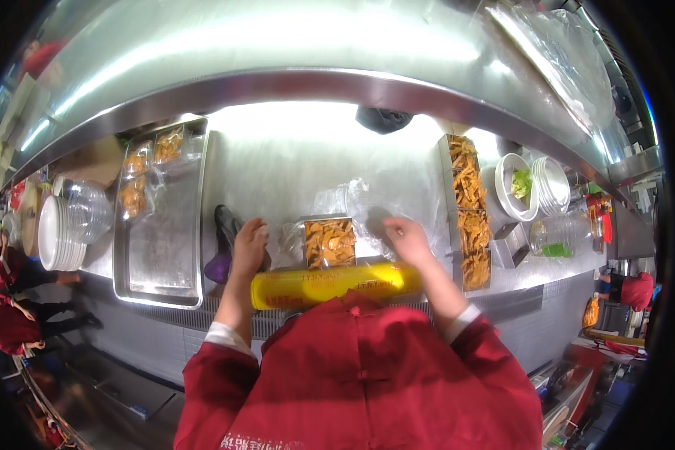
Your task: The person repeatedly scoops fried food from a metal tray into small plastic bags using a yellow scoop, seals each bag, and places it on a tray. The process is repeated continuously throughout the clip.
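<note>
A square metal box of orange-brown fried strips (331, 242) stands on the steel counter before me, on clear plastic film (340, 197) that spreads out around it. To its left is my left hand (251, 244), fingers curled, beside scissors (223, 242) with dark blades and a purple handle. My right hand (408, 239) hovers right of the box with fingertips drawn together. Whether either hand pinches the film cannot be made out. Between my body and the box lies a thick yellow roll of cling wrap (337, 284), bearing print.
On the left, a metal tray (163, 247) holds several film-wrapped portions (134, 197); white plates (62, 233) stand beyond it. At right are a row of filled metal boxes (469, 214), an empty metal box (511, 244) and a white bowl (516, 188). A steel shelf (292, 84) overhangs the counter's back.
</note>
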Tool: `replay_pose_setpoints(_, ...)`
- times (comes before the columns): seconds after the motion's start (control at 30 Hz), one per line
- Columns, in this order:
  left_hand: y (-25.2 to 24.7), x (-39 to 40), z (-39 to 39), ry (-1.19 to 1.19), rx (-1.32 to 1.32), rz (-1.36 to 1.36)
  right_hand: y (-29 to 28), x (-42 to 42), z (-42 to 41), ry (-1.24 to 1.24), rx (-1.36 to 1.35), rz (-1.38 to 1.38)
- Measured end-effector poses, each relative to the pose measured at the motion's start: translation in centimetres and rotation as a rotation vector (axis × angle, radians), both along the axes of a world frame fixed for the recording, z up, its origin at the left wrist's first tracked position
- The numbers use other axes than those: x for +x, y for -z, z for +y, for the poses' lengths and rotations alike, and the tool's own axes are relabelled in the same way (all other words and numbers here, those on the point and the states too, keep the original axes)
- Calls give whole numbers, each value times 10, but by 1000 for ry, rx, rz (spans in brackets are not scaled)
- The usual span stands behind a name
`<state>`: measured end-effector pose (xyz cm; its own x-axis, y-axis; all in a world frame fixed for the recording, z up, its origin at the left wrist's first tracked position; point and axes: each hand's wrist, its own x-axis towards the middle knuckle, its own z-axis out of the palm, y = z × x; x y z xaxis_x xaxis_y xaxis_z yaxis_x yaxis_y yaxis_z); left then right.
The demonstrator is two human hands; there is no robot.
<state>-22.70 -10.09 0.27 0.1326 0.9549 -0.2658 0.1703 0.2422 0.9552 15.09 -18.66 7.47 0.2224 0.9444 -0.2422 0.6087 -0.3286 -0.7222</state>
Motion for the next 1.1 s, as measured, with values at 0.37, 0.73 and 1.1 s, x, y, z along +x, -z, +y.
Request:
replay_pose_setpoints(0.37,4,33,-27,390,295,561,16,-32,-13,-120,-38,-98)
replay_pose_setpoints(0.73,1,59,-29,618,-54,148,24,2,-121,389,-9,347)
replay_pose_setpoints(1.1,4,66,-76,482,-232,138,49,16,-166,407,-94,693)
